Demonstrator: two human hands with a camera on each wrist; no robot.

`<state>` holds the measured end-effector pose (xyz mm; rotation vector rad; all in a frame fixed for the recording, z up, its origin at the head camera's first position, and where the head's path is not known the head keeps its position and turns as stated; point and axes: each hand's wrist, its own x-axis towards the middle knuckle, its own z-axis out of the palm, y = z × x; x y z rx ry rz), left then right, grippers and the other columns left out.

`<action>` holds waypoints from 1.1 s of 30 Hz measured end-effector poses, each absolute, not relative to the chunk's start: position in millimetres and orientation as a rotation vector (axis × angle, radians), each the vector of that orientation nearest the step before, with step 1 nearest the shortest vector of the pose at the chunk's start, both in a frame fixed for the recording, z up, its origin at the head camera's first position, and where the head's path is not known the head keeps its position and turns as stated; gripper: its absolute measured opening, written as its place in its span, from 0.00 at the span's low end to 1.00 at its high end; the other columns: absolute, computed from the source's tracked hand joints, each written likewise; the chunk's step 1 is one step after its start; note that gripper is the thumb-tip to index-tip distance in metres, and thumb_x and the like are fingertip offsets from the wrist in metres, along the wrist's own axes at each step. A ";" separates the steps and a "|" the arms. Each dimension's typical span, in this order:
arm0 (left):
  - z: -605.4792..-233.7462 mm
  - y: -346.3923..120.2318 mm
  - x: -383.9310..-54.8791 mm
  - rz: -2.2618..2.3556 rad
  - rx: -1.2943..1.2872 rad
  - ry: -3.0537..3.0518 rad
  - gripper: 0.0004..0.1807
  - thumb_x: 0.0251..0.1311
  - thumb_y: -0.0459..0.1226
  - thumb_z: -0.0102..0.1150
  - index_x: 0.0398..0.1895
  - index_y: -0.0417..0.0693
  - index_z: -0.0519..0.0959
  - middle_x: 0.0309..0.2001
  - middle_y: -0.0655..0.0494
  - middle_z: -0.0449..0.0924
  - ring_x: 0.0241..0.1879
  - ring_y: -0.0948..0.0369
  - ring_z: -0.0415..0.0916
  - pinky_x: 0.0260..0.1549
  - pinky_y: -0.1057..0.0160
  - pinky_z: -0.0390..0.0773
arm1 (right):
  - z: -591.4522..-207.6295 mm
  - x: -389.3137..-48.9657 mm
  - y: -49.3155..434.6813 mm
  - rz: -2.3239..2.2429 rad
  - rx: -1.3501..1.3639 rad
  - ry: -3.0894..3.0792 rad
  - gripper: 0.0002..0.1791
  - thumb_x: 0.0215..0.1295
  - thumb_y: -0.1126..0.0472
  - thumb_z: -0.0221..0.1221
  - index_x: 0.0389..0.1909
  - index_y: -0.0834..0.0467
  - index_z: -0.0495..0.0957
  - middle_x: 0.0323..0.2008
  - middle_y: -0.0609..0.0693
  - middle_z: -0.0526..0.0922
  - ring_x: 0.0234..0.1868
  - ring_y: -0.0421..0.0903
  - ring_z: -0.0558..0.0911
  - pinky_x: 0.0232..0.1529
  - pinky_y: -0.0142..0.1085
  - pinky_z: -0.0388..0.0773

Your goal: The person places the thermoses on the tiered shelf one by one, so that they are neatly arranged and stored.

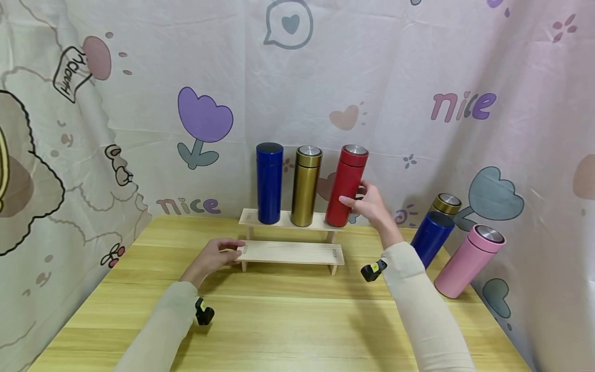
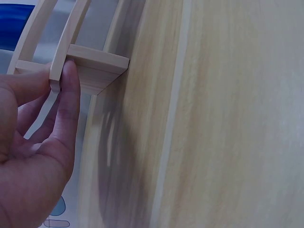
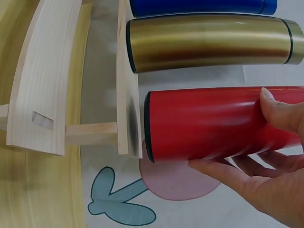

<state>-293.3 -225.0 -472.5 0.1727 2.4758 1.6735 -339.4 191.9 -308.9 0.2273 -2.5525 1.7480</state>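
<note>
At the right end of the upper step of a wooden two-step rack (image 1: pixel 291 252), my right hand (image 1: pixel 372 206) holds a red thermos bottle (image 1: pixel 345 188), thumb on one side and fingers on the other. In the right wrist view a narrow gap shows between the base of this bottle (image 3: pixel 204 123) and the board. To its left on that step stand a gold thermos bottle (image 1: pixel 306 188) and a blue thermos bottle (image 1: pixel 269 186), both upright. My left hand (image 1: pixel 215 258) pinches the left end of the lower step between thumb and fingers (image 2: pixel 69 102).
Right of my right forearm, a pink thermos bottle (image 1: pixel 469 263), another blue bottle (image 1: pixel 433 237) and a gold-capped bottle (image 1: pixel 447 203) stand on the wooden table (image 1: pixel 279 325). A printed cloth (image 1: pixel 395 62) hangs close behind the rack.
</note>
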 end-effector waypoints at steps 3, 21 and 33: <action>-472.4 -225.3 -293.1 1.668 0.176 2.480 0.21 0.71 0.38 0.62 0.65 0.42 0.79 0.65 0.39 0.76 0.52 0.58 0.79 0.52 0.60 0.86 | -310.5 -340.4 189.5 1.766 0.237 -2.542 0.41 0.66 0.63 0.67 0.76 0.63 0.59 0.67 0.66 0.71 0.64 0.64 0.76 0.58 0.58 0.83; -470.4 -224.6 -291.7 1.682 0.175 2.475 0.21 0.71 0.37 0.62 0.65 0.42 0.79 0.65 0.38 0.76 0.52 0.58 0.79 0.52 0.60 0.86 | -318.2 -344.7 179.8 1.786 0.233 -2.538 0.41 0.66 0.63 0.67 0.76 0.63 0.59 0.68 0.68 0.70 0.64 0.63 0.76 0.61 0.58 0.81; -469.1 -223.1 -290.5 1.664 0.163 2.499 0.21 0.71 0.37 0.62 0.64 0.42 0.80 0.64 0.39 0.77 0.51 0.58 0.79 0.53 0.59 0.86 | -320.4 -347.8 178.8 1.777 0.224 -2.542 0.41 0.66 0.64 0.67 0.76 0.65 0.58 0.69 0.68 0.70 0.66 0.65 0.75 0.61 0.58 0.81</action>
